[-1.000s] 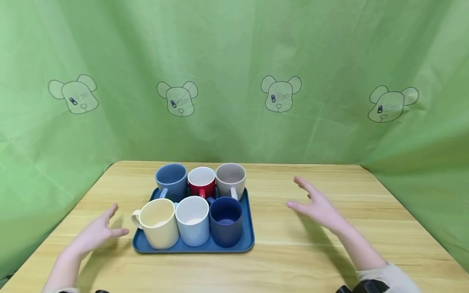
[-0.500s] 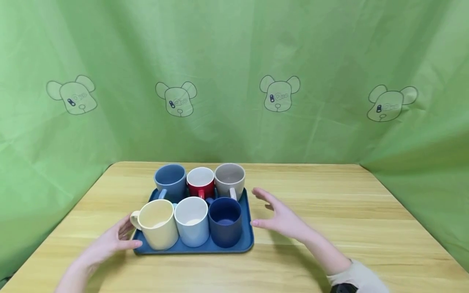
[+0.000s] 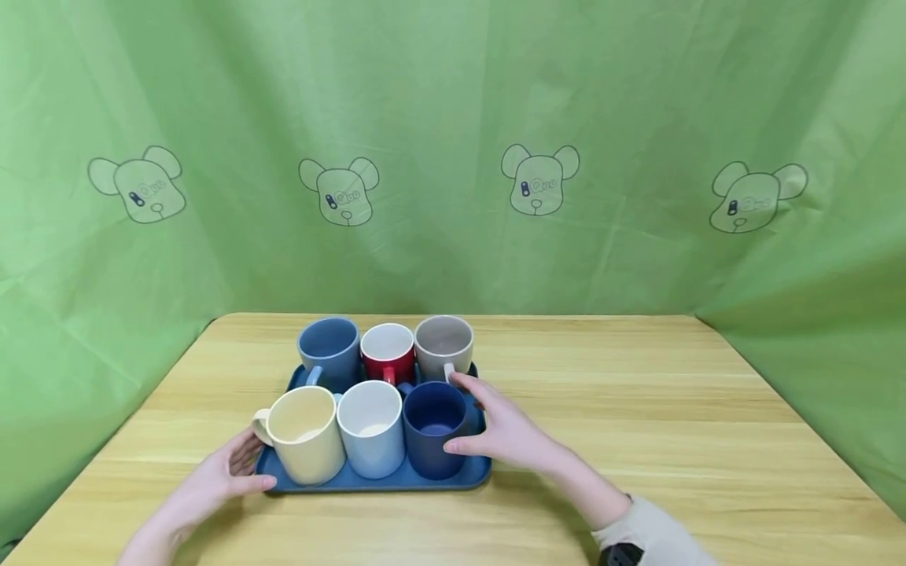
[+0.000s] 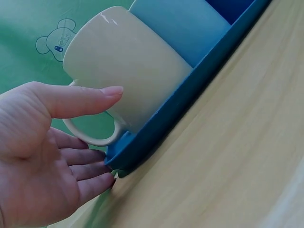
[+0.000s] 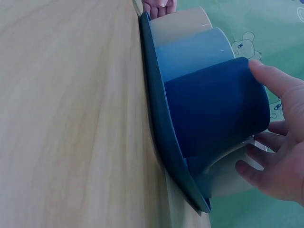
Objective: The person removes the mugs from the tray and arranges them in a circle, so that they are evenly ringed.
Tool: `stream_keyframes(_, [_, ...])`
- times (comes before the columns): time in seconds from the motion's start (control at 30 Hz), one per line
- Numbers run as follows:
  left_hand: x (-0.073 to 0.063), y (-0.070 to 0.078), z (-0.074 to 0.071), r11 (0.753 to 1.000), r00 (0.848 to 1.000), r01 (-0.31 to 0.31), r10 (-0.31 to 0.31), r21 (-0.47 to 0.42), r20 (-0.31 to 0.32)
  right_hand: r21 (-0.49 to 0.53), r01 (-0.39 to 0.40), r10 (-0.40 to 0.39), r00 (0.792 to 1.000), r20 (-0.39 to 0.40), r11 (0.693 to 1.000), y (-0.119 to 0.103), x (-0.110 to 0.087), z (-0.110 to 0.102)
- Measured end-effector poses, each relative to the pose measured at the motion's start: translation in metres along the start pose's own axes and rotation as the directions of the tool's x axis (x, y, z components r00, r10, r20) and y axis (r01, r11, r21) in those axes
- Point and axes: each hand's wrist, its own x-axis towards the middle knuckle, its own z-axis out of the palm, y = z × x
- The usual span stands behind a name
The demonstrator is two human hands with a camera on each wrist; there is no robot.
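I see the navy mug (image 3: 427, 442) upright at the near right of the blue tray (image 3: 473, 473). My right hand (image 3: 506, 432) is spread wide beside it, with no grip on it; whether it touches, I can't tell. Leftward stand the pale blue mug (image 3: 372, 436) and cream mug (image 3: 307, 440). My left hand (image 3: 215, 479), fingers loosely extended, holding nothing, is at the tray's left end. Farther back: a red mug (image 3: 392, 366).

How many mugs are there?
6, on the blue tray: front row, left to right, cream mug, light blue mug, navy mug; back row, slate-blue mug, red mug, gray mug. None seems hidden.
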Motion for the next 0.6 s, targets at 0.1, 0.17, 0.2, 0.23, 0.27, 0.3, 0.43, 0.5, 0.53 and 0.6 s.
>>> stream_keyframes(0.1, [0.0, 0.0, 0.001, 1.0, 1.0, 0.013, -0.013, -0.015, -0.001, -0.037, 0.004, -0.005, 1.0, -0.024, 0.999, 0.0, 0.002, 0.003])
stream_keyframes(0.17, [-0.001, -0.001, 0.001, 1.0, 1.0, 0.018, -0.018, -0.022, -0.001, -0.06, 0.005, -0.007, 0.999, -0.035, 0.998, -0.001, 0.004, 0.005])
stream_keyframes(0.2, [-0.001, -0.001, 0.001, 0.999, 1.0, 0.02, -0.02, -0.026, 0.001, -0.068, 0.003, -0.006, 0.999, -0.037, 0.998, -0.002, 0.004, 0.006])
stream_keyframes(0.23, [-0.002, -0.001, 0.001, 0.999, 1.0, 0.022, -0.022, -0.028, 0.001, -0.077, 0.003, -0.005, 0.999, -0.039, 0.997, -0.002, 0.004, 0.007])
stream_keyframes(0.27, [-0.002, -0.001, 0.001, 0.999, 1.0, 0.024, -0.024, -0.03, 0.002, -0.088, 0.001, -0.005, 0.999, -0.042, 0.996, -0.003, 0.005, 0.008])
stream_keyframes(0.3, [-0.002, -0.001, 0.001, 0.999, 1.0, 0.026, -0.026, -0.033, 0.003, -0.099, 0.0, -0.004, 0.999, -0.045, 0.995, -0.004, 0.005, 0.009])
stream_keyframes(0.43, [-0.002, 0.001, 0.001, 0.999, 1.0, 0.026, -0.026, -0.036, -0.001, -0.178, 0.013, -0.026, 0.997, -0.073, 0.984, -0.006, 0.008, 0.013])
stream_keyframes(0.5, [-0.002, 0.001, 0.001, 0.999, 1.0, 0.024, -0.024, -0.037, -0.004, -0.219, 0.021, -0.041, 0.995, -0.089, 0.976, -0.007, 0.009, 0.015])
stream_keyframes(0.53, [-0.002, 0.002, 0.001, 0.999, 1.0, 0.024, -0.025, -0.036, -0.006, -0.24, 0.026, -0.051, 0.994, -0.099, 0.97, -0.006, 0.01, 0.016])
stream_keyframes(0.6, [-0.002, 0.002, 0.002, 0.999, 1.0, 0.029, -0.029, -0.034, -0.008, -0.273, 0.033, -0.068, 0.991, -0.119, 0.961, -0.006, 0.011, 0.018])
